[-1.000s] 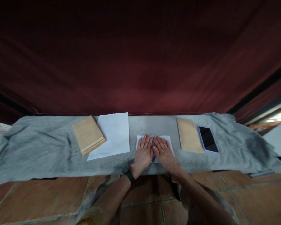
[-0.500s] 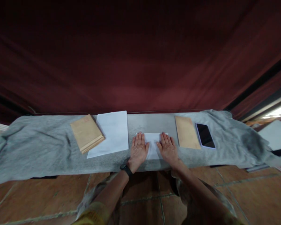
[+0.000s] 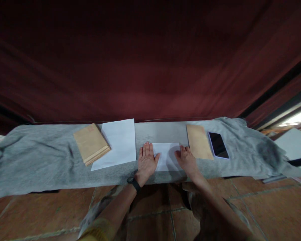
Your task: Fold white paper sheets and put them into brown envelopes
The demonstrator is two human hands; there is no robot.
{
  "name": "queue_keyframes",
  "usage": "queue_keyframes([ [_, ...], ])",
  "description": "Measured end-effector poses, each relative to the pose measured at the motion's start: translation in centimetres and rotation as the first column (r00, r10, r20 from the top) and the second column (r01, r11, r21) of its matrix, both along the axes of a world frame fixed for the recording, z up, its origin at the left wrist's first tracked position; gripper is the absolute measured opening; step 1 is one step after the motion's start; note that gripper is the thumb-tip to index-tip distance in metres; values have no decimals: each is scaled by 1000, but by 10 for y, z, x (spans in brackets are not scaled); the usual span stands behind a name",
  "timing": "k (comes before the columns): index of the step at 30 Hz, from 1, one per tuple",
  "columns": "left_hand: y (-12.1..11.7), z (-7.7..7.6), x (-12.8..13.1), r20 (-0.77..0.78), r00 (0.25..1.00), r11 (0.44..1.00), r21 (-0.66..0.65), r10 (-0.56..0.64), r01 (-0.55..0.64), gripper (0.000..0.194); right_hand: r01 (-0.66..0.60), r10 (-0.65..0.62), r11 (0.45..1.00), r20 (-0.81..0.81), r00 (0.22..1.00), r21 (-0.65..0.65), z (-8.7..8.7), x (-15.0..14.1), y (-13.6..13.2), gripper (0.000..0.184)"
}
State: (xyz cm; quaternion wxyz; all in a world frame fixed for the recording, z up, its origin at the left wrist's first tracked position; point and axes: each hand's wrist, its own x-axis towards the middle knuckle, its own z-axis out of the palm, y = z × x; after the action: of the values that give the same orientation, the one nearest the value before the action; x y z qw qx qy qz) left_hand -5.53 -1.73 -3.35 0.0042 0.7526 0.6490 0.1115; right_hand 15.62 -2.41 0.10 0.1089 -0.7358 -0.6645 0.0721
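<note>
One white sheet (image 3: 167,157) lies on the grey cloth (image 3: 163,132), its left end beneath the left hand (image 3: 147,160), palm flat and grasping nothing, its right edge partly covered by the curled right hand (image 3: 188,162), whether pinching cannot be told.

small paper (image 3: 167,157) partly under left grip (image 3: 147,162), larger sheet (image 3: 121,142) partly under brown packets (image 3: 90,140), yellow sleeve (image 3: 99,230) cropped below

Your left hand (image 3: 146,162) and right hand (image 3: 187,160), side by side on the small white paper (image 3: 167,157) one second ago, now lie apart at its opposite ends; the right, flat half a second ago, is now curled.
</note>
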Motion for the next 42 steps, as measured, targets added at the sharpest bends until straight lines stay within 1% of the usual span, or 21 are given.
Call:
queue_keyframes([
  [3, 0, -1, 0, 0, 1000, 1000, 25, -6, 6, 72, 23, -25, 998, -29, 999, -66, 2, 4, 0, 31],
  [5, -1, -2, 0, -1, 1000, 999, 32, -5, 5, 72, 21, -29, 995, -87, 996, -95, -1, 7, 1, 29],
  [7, 0, -3, -1, 2, 1000, 1000, 27, -4, 4, 71, 4, -24, 994, -189, 982, -105, -4, 11, 4, 27],
  [10, 1, -4, -2, 41, 999, 1000, 8, -12, 12, 69, -62, 25, 995, -387, 922, -83, -6, 15, 10, 17],
  [12, 4, -1, -3, 113, 994, 1000, -15, -10, 12, 67, -77, 61, 997, -494, 867, -11, 0, 16, 15, 17],
  [14, 9, 6, -6, 236, 972, 999, -32, 8, 0, 66, -28, 99, 991, -572, 814, 132, 13, 17, 18, 23],
  [15, 11, 11, -7, 315, 949, 1000, -29, 22, -13, 65, 15, 125, 974, -593, 795, 225, 22, 18, 19, 25],
  [16, 13, 17, -9, 399, 917, 999, -13, 33, -30, 65, 62, 153, 945, -599, 786, 322, 32, 18, 19, 28],
  [18, 17, 28, -14, 551, 834, 996, 51, 31, -70, 63, 116, 197, 859, -531, 824, 499, 50, 19, 15, 31],
  [19, 18, 34, -16, 608, 794, 992, 88, 17, -89, 62, 84, 229, 824, -465, 855, 560, 57, 19, 12, 31],
  [21, 21, 42, -23, 685, 729, 981, 146, -5, -131, 61, -108, 355, 783, -297, 886, 613, 63, 16, 3, 29],
  [22, 22, 44, -27, 714, 700, 975, 157, -2, -157, 59, -238, 437, 763, -208, 875, 600, 62, 13, -2, 29],
  [24, 25, 46, -35, 769, 639, 968, 141, 25, -208, 57, -472, 577, 714, -52, 815, 517, 54, 5, -11, 29],
  [26, 29, 44, -42, 812, 581, 974, 84, 54, -209, 53, -618, 653, 675, 64, 755, 403, 41, -5, -19, 31],
  [28, 31, 40, -46, 821, 568, 991, 26, 56, -135, 48, -698, 698, 650, 129, 705, 299, 28, -12, -26, 32],
  [31, 29, 35, -44, 768, 639, 996, -26, -37, 89, 42, -761, 747, 621, 151, 647, 188, 19, -20, -33, 33],
  [33, 24, 33, -37, 709, 686, 962, -44, -160, 270, 41, -776, 763, 614, 145, 630, 144, 20, -23, -36, 31],
  [36, 13, 33, -26, 616, 712, 870, -85, -337, 485, 40, -781, 772, 610, 122, 624, 135, 27, -25, -39, 30],
  [38, 9, 35, -23, 584, 709, 822, -119, -396, 557, 37, -779, 775, 610, 97, 625, 148, 32, -23, -39, 30],
  [39, 8, 37, -25, 590, 704, 810, -136, -396, 570, 37, -774, 773, 615, 82, 630, 149, 34, -21, -39, 30],
  [42, 11, 45, -37, 675, 676, 814, -192, -295, 547, 39, -725, 729, 674, 32, 683, 141, 38, -7, -35, 33],
])
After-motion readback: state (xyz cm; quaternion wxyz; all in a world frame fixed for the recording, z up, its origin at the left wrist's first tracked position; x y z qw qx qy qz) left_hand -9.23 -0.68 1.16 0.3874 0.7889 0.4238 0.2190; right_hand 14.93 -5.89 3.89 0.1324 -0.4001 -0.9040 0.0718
